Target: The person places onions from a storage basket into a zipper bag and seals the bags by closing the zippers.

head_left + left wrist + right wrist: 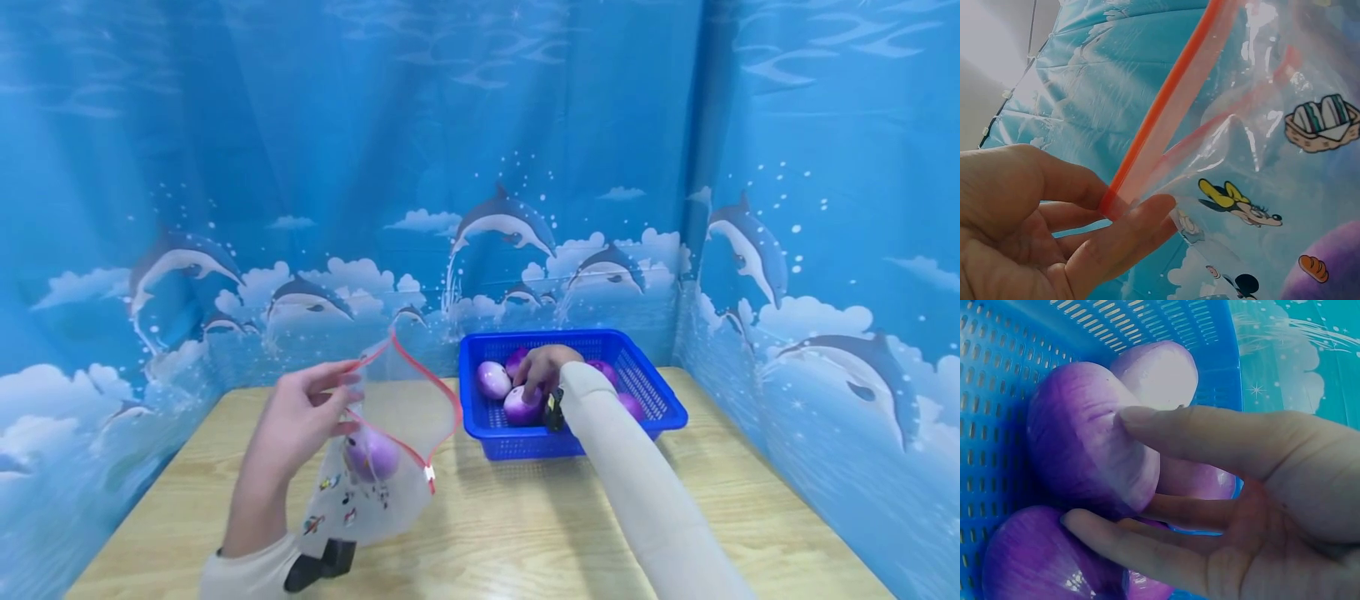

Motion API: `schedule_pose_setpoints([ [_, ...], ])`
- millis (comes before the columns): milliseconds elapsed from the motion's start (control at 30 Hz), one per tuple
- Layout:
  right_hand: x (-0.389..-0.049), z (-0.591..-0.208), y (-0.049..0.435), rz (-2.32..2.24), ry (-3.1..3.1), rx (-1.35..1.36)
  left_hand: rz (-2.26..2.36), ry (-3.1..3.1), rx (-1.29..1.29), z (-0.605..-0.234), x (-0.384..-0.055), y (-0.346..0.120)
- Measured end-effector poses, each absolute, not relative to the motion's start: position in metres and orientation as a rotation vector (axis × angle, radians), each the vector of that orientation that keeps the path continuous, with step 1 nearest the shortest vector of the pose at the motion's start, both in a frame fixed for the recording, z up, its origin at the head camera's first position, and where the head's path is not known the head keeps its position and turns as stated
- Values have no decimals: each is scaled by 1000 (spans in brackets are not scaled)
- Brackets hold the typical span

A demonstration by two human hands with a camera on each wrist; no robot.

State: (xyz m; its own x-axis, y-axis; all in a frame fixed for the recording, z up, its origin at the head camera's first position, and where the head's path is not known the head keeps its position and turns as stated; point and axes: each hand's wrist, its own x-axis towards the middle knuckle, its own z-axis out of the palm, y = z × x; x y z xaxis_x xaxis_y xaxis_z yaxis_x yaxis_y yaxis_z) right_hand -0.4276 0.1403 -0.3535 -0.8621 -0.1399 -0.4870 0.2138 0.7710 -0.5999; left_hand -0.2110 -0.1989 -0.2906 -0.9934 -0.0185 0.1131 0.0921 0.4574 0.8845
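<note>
My left hand [303,417] pinches the edge of a clear zip bag [397,508] by its red zip strip, thumb against fingers. The bag's mouth gapes toward the basket, and cartoon prints cover its front. Inside the bag lies one purple onion [372,454]. My right hand [551,367] reaches into a blue plastic basket [517,448]. In the right wrist view its thumb lies on a purple-and-white onion [1085,437], with the fingers curled under the other side. Beside it in the basket are a paler onion [493,380] and several more purple ones, partly hidden by the hand.
The basket stands on a light wooden table [495,533], right of the bag, with slotted walls and a raised rim. Behind and at both sides hangs a blue curtain [360,167] printed with dolphins and clouds, close to the table's edges.
</note>
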Motion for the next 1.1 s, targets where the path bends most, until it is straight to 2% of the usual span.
schedule_pose_setpoints([
  [1100,-435,-358,132,-771,2408,-35,-1638,-2603,-80,-295,-214,-198],
])
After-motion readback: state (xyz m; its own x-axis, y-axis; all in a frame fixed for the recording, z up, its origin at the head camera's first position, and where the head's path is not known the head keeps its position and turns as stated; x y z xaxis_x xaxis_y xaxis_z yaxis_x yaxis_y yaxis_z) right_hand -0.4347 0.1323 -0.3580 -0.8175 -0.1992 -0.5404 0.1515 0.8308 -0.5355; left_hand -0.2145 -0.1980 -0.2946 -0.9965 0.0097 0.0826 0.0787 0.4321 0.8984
